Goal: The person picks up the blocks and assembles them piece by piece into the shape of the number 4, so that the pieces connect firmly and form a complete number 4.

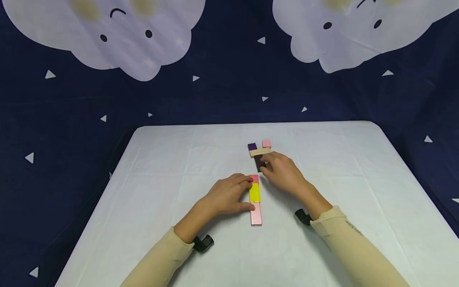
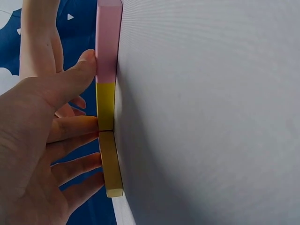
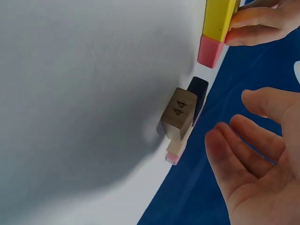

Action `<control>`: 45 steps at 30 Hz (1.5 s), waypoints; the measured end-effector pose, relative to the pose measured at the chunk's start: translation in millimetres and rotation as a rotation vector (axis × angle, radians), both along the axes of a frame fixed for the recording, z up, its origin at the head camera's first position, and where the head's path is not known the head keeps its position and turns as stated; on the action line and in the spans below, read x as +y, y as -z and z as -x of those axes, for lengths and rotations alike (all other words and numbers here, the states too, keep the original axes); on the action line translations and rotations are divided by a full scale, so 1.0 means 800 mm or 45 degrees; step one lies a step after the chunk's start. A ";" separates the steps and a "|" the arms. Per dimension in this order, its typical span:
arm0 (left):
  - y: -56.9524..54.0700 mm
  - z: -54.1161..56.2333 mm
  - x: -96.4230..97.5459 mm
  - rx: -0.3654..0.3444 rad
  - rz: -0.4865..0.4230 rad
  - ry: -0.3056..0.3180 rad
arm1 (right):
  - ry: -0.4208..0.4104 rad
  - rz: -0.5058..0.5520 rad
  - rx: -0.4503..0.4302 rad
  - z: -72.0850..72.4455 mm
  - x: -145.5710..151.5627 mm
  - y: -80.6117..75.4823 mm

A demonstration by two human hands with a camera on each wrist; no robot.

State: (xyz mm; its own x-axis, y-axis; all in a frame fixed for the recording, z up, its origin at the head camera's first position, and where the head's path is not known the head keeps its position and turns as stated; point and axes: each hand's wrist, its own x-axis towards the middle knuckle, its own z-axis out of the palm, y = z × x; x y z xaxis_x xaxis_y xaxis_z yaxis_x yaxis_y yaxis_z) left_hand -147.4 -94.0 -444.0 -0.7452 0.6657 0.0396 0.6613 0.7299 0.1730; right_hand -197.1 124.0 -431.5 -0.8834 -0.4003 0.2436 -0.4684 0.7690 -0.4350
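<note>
In the head view my left hand (image 1: 229, 194) rests along a row of flat blocks: coral pink (image 1: 254, 179), yellow (image 1: 254, 193) and light pink (image 1: 256, 216). The left wrist view shows its thumb touching the light pink block (image 2: 108, 44), and fairly straight fingers touching the yellow block (image 2: 106, 105) and a tan block (image 2: 111, 164). My right hand (image 1: 283, 171) is beside a dark block (image 1: 259, 163) farther back. In the right wrist view its fingers (image 3: 222, 150) are relaxed and hold nothing. A wooden block marked 44 (image 3: 179, 110) stands beside the dark one.
Past the dark block, a pale wooden block (image 1: 260, 152) lies crosswise, with a purple block (image 1: 252, 146) and a pink block (image 1: 266, 143) behind it. All lie on a white-covered table (image 1: 172, 159). A dark blue cloth (image 1: 229, 99) with clouds hangs beyond the back edge.
</note>
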 end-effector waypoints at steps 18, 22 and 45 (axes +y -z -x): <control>-0.002 -0.001 0.003 -0.018 0.009 0.002 | 0.147 -0.073 0.063 0.026 -0.014 0.023; 0.000 -0.002 0.002 -0.019 0.013 -0.004 | 0.160 -0.094 0.021 0.027 -0.020 0.025; 0.002 -0.004 0.002 -0.020 -0.008 -0.023 | 0.246 -0.200 -0.075 0.031 -0.033 0.028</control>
State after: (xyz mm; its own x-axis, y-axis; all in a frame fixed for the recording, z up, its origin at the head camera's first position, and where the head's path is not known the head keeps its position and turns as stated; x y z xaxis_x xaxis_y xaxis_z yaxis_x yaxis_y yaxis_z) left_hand -144.6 -92.7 -445.7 -0.7574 0.6522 0.0321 0.6455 0.7404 0.1875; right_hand -222.3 97.2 -454.0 -0.9579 -0.2517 0.1379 -0.2838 0.9019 -0.3256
